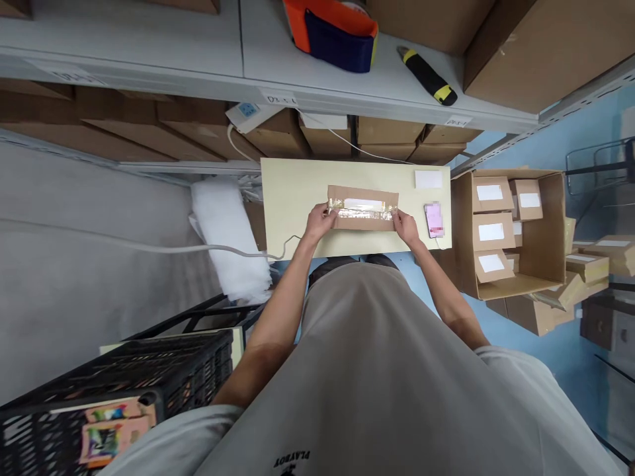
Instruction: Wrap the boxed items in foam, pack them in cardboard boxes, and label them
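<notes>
A flat brown cardboard box [364, 223] with a white label and shiny clear tape along its middle lies over the pale yellow tabletop [292, 182]. My left hand [320, 221] grips its left end, thumb on top near the tape. At the opposite end, my right hand [405, 226] is closed on the cardboard with the thumb by the tape's edge. The undersides of both grips are hidden. Right of the box are a phone [434, 220] with a pinkish screen and a white paper slip [428, 179].
A large open carton [546, 231] holding several labelled boxes stands on the right. Above the table, a shelf carries an orange and blue tape dispenser [337, 36] and a utility knife [427, 76]. White wrap [223, 231] and a black crate [188, 370] are at left; a grey cable [173, 250] crosses there.
</notes>
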`<state>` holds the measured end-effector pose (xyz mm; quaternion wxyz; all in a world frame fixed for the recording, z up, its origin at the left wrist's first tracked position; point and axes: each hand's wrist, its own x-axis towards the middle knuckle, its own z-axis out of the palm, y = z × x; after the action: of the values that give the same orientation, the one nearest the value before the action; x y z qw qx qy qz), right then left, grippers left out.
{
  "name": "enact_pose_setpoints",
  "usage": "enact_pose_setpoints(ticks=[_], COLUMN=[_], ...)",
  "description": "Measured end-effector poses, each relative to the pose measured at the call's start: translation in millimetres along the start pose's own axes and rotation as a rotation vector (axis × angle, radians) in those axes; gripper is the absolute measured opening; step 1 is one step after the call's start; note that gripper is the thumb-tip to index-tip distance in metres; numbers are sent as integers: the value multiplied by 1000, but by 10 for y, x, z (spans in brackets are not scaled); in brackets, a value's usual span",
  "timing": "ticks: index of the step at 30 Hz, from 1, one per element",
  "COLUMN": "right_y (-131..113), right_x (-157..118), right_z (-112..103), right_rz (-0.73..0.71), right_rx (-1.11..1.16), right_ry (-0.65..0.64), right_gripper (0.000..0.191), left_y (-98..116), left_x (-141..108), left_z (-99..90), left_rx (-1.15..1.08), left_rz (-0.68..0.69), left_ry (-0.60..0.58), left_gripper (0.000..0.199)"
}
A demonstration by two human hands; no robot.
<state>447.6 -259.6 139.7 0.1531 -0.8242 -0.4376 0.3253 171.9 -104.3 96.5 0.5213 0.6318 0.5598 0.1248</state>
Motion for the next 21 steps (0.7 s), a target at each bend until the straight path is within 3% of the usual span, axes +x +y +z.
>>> enact_pose_setpoints(ticks=[4, 7, 13, 17, 21], right_y=[-90, -152, -189, -168, -203], right_x=[47, 54, -33, -82, -78], right_z=[-50, 32, 441, 642, 779], right_rz=[-101, -137, 168, 234, 269], right_rx=[139, 254, 235, 254, 327], right_ry=[49, 109, 144, 146, 169], right_gripper=[52, 40, 24, 29, 42], left_y=[-29, -112, -465, -699, -755], left_x=[20, 23, -55, -112, -125], left_z=[-159, -244, -137, -53, -49], left_rx=[-96, -161, -202, -221, -201], left_rz=[141, 149, -17, -70, -89], left_ry=[56, 92, 68, 9, 12], left_gripper=[43, 49, 55, 60, 67])
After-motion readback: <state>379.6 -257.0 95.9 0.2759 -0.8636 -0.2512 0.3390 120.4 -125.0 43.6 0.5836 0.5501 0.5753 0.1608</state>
